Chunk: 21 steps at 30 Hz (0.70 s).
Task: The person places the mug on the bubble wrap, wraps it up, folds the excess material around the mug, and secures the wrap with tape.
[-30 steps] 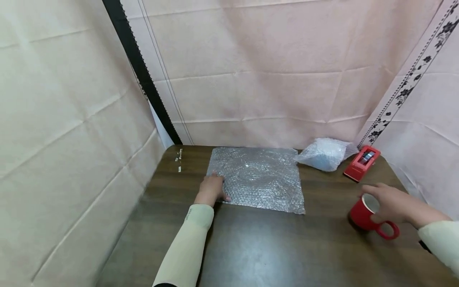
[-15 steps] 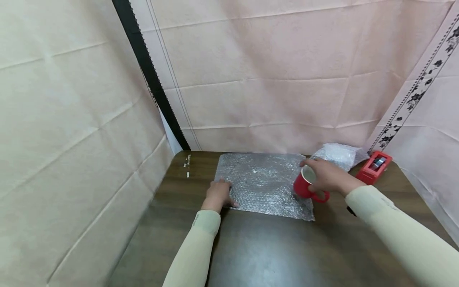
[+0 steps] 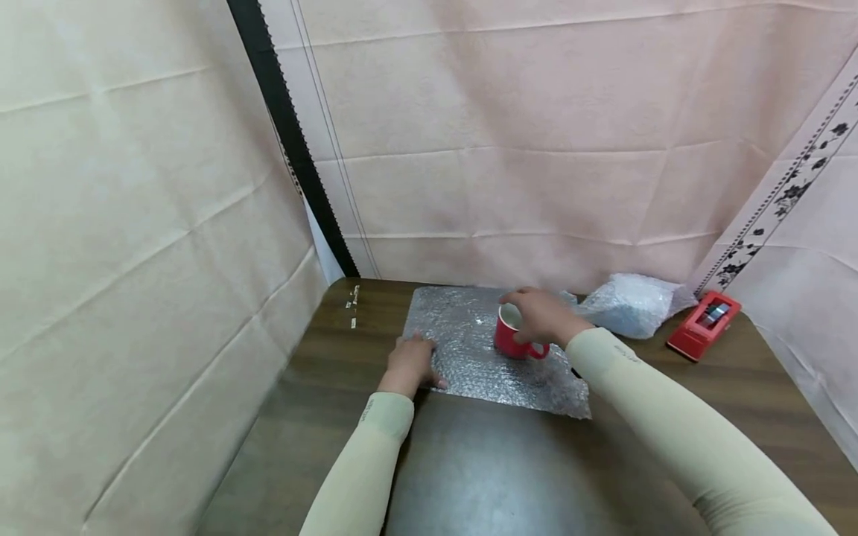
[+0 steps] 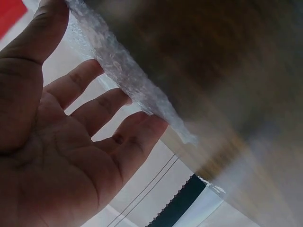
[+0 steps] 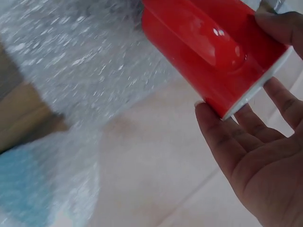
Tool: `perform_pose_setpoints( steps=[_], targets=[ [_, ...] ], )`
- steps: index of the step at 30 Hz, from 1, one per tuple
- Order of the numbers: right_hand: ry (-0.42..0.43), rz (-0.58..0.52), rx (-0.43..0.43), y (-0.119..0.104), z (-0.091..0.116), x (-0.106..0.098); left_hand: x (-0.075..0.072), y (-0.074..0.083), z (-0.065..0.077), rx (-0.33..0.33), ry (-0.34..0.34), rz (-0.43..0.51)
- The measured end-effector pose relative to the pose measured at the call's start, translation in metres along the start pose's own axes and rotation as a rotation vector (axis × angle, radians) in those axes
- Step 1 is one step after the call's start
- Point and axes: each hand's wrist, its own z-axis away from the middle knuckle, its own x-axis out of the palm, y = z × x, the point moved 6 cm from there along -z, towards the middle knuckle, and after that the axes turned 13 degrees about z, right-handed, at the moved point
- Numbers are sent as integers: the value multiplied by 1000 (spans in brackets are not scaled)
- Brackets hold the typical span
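A red mug [image 3: 509,345], white inside, stands upright over the middle-right part of a flat sheet of bubble wrap [image 3: 462,350]. My right hand [image 3: 546,316] grips it by the rim from above, thumb on one side and fingers on the other, as the right wrist view shows; the mug's handle [image 5: 208,38] is turned toward my wrist. At the sheet's left edge rests my left hand [image 3: 410,363]. In the left wrist view its loosely bent fingers [image 4: 102,109] touch the edge of the wrap, with the thumb spread toward the near corner.
At the back right lies a bubble-wrapped bundle [image 3: 630,307] with something light blue inside. Beside it sits a red tape dispenser [image 3: 704,326]. Small white scraps [image 3: 353,305] lie on the brown table [image 3: 322,387] at far left. Cloth hangings [image 3: 503,193] enclose the back and sides.
My right hand has carried the red mug leftward from the table's right side onto the bubble wrap. The left hand has stayed at the sheet's left edge.
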Motion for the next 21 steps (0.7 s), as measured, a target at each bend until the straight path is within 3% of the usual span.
perform_pose_setpoints(
  steps=[5,11,16,19,21],
  targets=[
    [13,10,-28,-9,-16,9,-19,23,18,-2,-10,-2],
    [0,20,-43,-20,-30,11,-9,7,5,8,18,-1],
    [-51,-5,-50,-22,-37,13,0,-4,2,-7,20,26],
    [-76,-105,-69,-5,-44,17,1,-5,0,-1,24,11],
    [-82,-164,-35,23,-55,22,-2,-2,0,3,24,1]
  ],
)
